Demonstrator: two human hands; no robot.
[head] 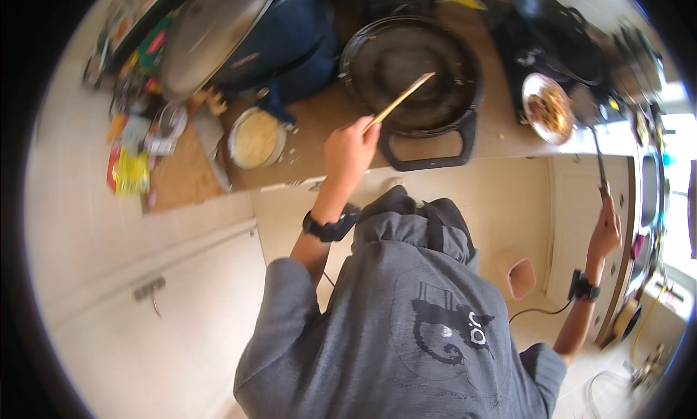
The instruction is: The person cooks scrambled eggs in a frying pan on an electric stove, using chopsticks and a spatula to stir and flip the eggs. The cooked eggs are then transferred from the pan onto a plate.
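My left hand point(351, 149) is closed round a wooden utensil point(400, 100), perhaps chopsticks, whose far end is over a round dark pan point(375, 48). The pan has a dark frame-like handle point(427, 162) towards me. Out to the right, my right hand point(605, 234) grips the handle of a metal spatula point(598, 152). The spatula's blade is beside a bowl of browned food point(547, 109). Left of the pan stands a bowl with a pale yellow mixture point(256, 138).
A large blue pot point(283, 54) and a glass lid point(209, 38) stand behind the pale bowl. A knife point(209, 141) lies on a wooden cutting board point(179, 174), near a yellow packet point(132, 173). At the back right a dark wok point(561, 32) sits on the stove. A pink bin point(521, 278) stands on the floor.
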